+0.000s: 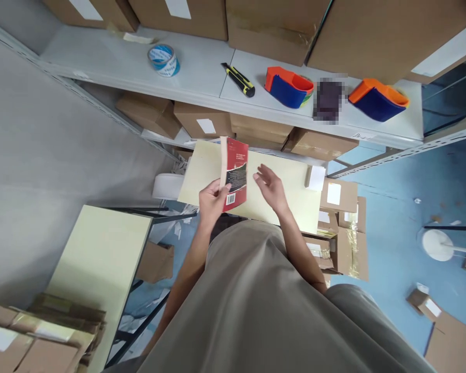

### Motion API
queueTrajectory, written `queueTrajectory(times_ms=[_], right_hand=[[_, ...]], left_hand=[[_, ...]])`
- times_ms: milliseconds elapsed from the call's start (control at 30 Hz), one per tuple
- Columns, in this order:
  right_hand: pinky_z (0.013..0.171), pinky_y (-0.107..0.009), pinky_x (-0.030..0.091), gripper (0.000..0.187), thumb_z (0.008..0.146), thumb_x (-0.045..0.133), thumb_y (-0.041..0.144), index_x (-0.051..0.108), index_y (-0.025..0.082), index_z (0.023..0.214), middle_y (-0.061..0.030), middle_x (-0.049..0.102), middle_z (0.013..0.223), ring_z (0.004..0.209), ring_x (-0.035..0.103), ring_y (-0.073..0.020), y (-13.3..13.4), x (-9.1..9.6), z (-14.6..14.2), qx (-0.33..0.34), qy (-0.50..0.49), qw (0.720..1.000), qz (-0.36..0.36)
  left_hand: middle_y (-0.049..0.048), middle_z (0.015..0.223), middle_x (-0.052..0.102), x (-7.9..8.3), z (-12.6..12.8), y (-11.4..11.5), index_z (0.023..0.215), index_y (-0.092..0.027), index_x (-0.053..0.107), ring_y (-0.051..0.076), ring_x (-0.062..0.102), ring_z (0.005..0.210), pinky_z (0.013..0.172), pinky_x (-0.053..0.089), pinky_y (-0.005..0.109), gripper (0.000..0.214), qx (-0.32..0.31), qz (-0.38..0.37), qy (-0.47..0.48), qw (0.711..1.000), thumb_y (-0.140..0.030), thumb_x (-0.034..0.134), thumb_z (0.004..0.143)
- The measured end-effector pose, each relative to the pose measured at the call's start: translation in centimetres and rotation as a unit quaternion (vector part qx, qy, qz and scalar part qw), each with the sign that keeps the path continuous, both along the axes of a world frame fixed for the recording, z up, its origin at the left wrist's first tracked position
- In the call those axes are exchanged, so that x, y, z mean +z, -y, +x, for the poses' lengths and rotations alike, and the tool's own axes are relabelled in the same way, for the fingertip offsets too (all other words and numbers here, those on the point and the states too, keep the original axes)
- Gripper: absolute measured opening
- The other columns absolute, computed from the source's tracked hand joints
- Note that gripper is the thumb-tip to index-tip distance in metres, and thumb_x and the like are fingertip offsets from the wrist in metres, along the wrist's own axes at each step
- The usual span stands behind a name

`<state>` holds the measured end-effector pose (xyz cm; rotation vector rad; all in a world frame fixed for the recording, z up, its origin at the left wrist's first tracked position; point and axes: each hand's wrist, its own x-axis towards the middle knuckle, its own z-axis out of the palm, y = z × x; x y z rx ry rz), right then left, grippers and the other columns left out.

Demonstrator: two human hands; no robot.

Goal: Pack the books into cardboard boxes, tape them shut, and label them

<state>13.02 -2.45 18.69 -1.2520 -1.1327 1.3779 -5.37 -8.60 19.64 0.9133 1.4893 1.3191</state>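
Observation:
A red paperback book (241, 197) with a black patch of text and a barcode is held upright above the pale yellow table (291, 204). My left hand (212, 203) grips it at the lower left corner, thumb on the cover and the other fingers behind, out of sight. Pale page edges show along its left side. To the right of the book, my right hand (271, 189) hovers with fingers apart, touching nothing. A small white stack (316, 177) sits at the table's right end.
On the grey shelf (202, 62) ahead lie a tape roll (163, 60), a box cutter (238, 79) and two orange-and-blue tape dispensers (289, 87). Cardboard boxes (266, 31) line the shelves. More cartons (349, 233) stand right of the table; a second table (101, 254) is at left.

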Motion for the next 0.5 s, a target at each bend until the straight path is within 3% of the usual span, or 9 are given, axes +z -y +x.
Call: queueTrajectory(times_ms=[100, 167, 267, 333, 400, 500], right_hand=[[0.107, -0.047, 0.060, 0.073, 0.076, 0.089, 0.068, 0.074, 0.024, 0.132, -0.0107, 0.079, 0.126, 0.126, 0.071, -0.0348, 1.2, 0.5, -2.0, 0.057, 0.000, 0.998, 0.014], [0.100, -0.043, 0.061, 0.061, 0.079, 0.086, 0.068, 0.078, 0.023, 0.121, -0.0075, 0.082, 0.112, 0.114, 0.073, -0.0322, 1.4, 0.7, -2.6, 0.035, 0.023, 0.999, 0.027], [0.092, -0.039, 0.061, 0.051, 0.084, 0.081, 0.067, 0.080, 0.022, 0.109, -0.0053, 0.081, 0.106, 0.102, 0.073, -0.0287, 0.6, 0.6, -1.9, -0.001, -0.001, 1.000, 0.023], [0.091, -0.038, 0.060, 0.048, 0.085, 0.081, 0.065, 0.080, 0.024, 0.109, -0.0039, 0.081, 0.108, 0.101, 0.072, -0.0275, -0.2, 0.4, -1.0, 0.020, -0.043, 0.999, 0.011], [0.092, -0.038, 0.059, 0.044, 0.085, 0.082, 0.062, 0.080, 0.025, 0.109, -0.0023, 0.081, 0.109, 0.101, 0.072, -0.0263, -0.6, 0.2, -0.3, 0.053, -0.075, 0.996, 0.000], [0.094, -0.038, 0.058, 0.038, 0.087, 0.083, 0.058, 0.080, 0.027, 0.109, -0.0006, 0.081, 0.110, 0.099, 0.072, -0.0242, -0.3, -0.1, 0.0, 0.106, -0.110, 0.988, -0.010]], left_hand=[[0.0073, 0.104, 0.085, 0.4, 2.2, 0.9, 0.113, -0.023, 0.085, 0.032, 0.079, 0.109, 0.103, 0.058, 0.040, 0.028, 0.010, -0.002, -0.146, 0.989, -0.038, 0.082, 0.089], [0.0088, 0.113, 0.084, 0.5, 2.6, 1.1, 0.117, -0.025, 0.085, 0.034, 0.076, 0.119, 0.109, 0.056, 0.041, 0.030, -0.039, 0.011, -0.160, 0.986, -0.034, 0.084, 0.088], [0.0099, 0.142, 0.074, 0.0, 0.9, 0.1, 0.136, -0.027, 0.077, 0.032, 0.068, 0.136, 0.118, 0.052, 0.043, 0.049, -0.099, 0.039, -0.094, 0.990, -0.037, 0.085, 0.089], [0.0129, 0.150, 0.069, -0.7, -1.2, -1.1, 0.143, -0.024, 0.070, 0.031, 0.063, 0.143, 0.122, 0.049, 0.045, 0.066, -0.045, 0.030, -0.051, 0.997, -0.041, 0.091, 0.083], [0.0168, 0.148, 0.069, -1.5, -3.3, -2.3, 0.145, -0.021, 0.067, 0.033, 0.063, 0.143, 0.121, 0.050, 0.048, 0.078, -0.013, -0.004, 0.009, 1.000, -0.046, 0.095, 0.076], [0.0206, 0.137, 0.075, -2.5, -6.0, -3.6, 0.136, -0.015, 0.070, 0.037, 0.071, 0.130, 0.111, 0.057, 0.051, 0.076, -0.091, -0.069, 0.122, 0.986, -0.056, 0.094, 0.076]])
